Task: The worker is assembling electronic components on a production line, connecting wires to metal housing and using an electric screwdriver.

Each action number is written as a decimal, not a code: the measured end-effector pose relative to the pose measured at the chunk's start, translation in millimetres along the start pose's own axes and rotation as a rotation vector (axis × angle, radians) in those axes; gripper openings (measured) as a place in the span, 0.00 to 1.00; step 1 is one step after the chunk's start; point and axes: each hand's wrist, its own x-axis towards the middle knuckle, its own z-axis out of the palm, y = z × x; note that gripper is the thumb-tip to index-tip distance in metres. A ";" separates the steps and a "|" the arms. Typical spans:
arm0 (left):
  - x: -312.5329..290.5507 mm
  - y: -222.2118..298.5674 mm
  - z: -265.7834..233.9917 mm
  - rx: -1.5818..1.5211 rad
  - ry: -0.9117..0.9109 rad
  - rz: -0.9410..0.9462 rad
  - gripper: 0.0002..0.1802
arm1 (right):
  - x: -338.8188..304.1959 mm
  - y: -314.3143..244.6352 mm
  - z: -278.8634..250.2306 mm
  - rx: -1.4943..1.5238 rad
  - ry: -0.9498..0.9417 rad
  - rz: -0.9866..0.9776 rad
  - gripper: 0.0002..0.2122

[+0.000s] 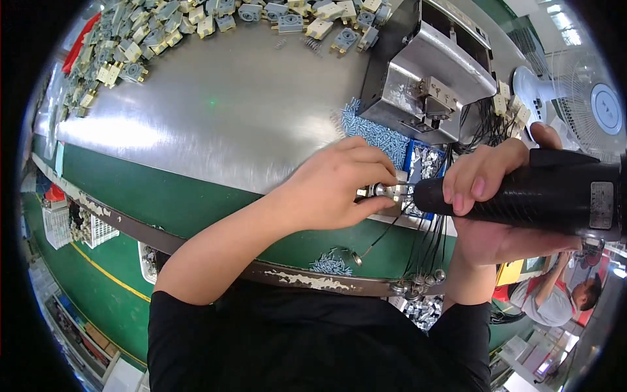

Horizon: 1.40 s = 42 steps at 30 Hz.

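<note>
My right hand (486,176) is wrapped round a black electric screwdriver (548,199), lying sideways with its nose pointing left. Between the thumb and fingers of my left hand (346,183) is a small metal part (377,190), mostly covered by the fingers. The screwdriver's tip end meets this part, though the exact contact is too small to tell. Just beyond my left fingers lies a pile of small bluish screws (375,134). Beside it a blue tray (424,160) holds small shiny metal pieces. A black wire with a round metal end (357,259) hangs below the part.
Many grey and cream switch-like blocks (157,29) are heaped along the far side of the steel tabletop (215,98). A metal fixture (437,78) stands at back right, near a white fan (597,104). More screws (331,263) lie near the front edge. Another person (555,297) sits far right.
</note>
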 end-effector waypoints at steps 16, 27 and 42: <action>-2.7 -2.1 2.7 -0.011 0.020 0.009 0.15 | -7.4 19.0 -10.6 0.029 -0.121 -0.094 0.48; -0.3 -2.9 2.7 -0.008 0.006 0.002 0.13 | -13.3 19.0 -13.5 0.015 -0.161 -0.077 0.45; 1.9 2.4 1.5 -0.002 0.001 0.032 0.15 | 59.6 2.3 -52.0 -0.017 0.050 -0.237 0.54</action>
